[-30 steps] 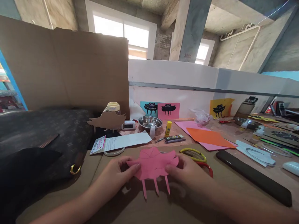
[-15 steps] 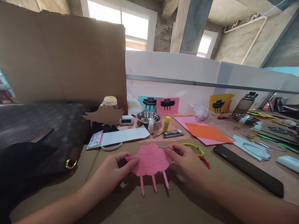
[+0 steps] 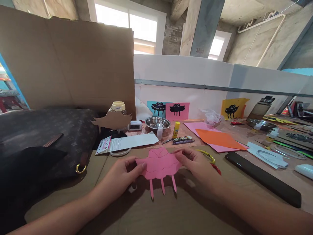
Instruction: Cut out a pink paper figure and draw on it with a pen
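Note:
A pink paper cutout (image 3: 161, 166), shaped like a wide-brimmed hat with three thin strips hanging from its lower edge, is held up between both hands. Pencil-like lines run across its face. My left hand (image 3: 130, 173) pinches its left tip between thumb and fingers. On the other side my right hand (image 3: 192, 163) pinches the right tip. Below the cutout lies the brown cardboard sheet (image 3: 137, 215). Just behind my right hand show the yellow and red handles of scissors (image 3: 210, 158), the rest of them hidden.
A glue stick (image 3: 176, 130), a small white bottle (image 3: 159, 132) and a metal bowl (image 3: 157, 123) stand behind the cardboard. A black phone-like slab (image 3: 262, 179) and orange paper (image 3: 220, 138) lie right. A dark bag (image 3: 49, 130) fills the left; a hat-shaped cardboard piece (image 3: 113, 120) leans near a jar.
The pink cutout has risen slightly and tilted a little with both hands still pinching it. The whole view has shifted slightly, with the surroundings now a little farther right.

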{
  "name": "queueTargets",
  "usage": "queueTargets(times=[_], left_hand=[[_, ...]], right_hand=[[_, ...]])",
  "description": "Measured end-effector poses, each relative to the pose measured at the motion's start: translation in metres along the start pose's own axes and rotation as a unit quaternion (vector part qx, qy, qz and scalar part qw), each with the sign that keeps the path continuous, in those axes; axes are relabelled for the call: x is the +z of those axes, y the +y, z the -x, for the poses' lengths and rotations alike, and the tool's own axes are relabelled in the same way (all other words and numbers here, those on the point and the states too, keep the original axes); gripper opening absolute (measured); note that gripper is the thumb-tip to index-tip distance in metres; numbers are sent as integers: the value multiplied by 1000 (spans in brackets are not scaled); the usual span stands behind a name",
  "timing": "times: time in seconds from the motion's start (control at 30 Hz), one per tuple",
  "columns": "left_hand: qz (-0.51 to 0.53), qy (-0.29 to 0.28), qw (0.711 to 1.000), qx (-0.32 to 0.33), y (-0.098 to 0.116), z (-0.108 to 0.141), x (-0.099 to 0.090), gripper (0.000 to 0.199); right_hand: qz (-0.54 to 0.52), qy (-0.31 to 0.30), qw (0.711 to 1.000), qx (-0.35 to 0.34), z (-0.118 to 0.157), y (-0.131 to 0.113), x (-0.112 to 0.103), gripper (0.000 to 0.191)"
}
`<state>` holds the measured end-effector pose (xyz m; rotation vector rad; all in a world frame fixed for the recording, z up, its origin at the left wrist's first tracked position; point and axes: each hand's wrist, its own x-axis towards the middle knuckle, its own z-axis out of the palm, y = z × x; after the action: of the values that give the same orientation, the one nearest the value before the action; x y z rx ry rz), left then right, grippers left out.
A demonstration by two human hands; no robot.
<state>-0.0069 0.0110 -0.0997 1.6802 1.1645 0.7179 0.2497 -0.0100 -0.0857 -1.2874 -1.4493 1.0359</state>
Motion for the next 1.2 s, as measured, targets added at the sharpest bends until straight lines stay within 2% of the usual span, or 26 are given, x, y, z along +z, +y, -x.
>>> queueTargets(times=[0.13,0.33,0.5,0.57,0.63,0.73,0.8,0.83,0.9,0.93,1.07,1.2], left_hand=[[4,-4,1000,3,-4,-1,0,46],[4,-7,1000,2,-1,-2,2,46],[-29,-16,998,46,2,-1,-3,50],[-78,-24,994,72,2,0,-7,51],[-196,-49,974,103,3,5,-9,55],[-367,-132,913,122,3,20,1,81],[-396,-186,883,172,0,33,17,86],[-388,-209,867,234,-3,38,27,88],[-359,-235,836,342,-15,47,44,56],[-344,-246,824,376,-22,49,51,49],[-343,-214,832,379,-46,42,60,55],[-377,-181,837,353,-42,35,58,52]], right_hand=[[3,5,1000,12,-3,6,-1,41],[3,3,1000,14,-1,10,1,45],[26,32,999,7,-2,-4,-8,43],[17,53,998,1,-6,-6,-17,40],[-19,61,998,3,-12,-3,-25,38],[-64,52,997,14,-17,7,-25,39],[-76,42,996,21,-16,14,-17,40],[-79,37,996,24,-15,17,-12,41],[-83,20,996,31,-12,21,-4,43],[-85,12,996,33,-11,22,-1,44],[-98,-8,994,39,-8,24,4,44],[-118,-11,992,39,-8,22,4,45]])
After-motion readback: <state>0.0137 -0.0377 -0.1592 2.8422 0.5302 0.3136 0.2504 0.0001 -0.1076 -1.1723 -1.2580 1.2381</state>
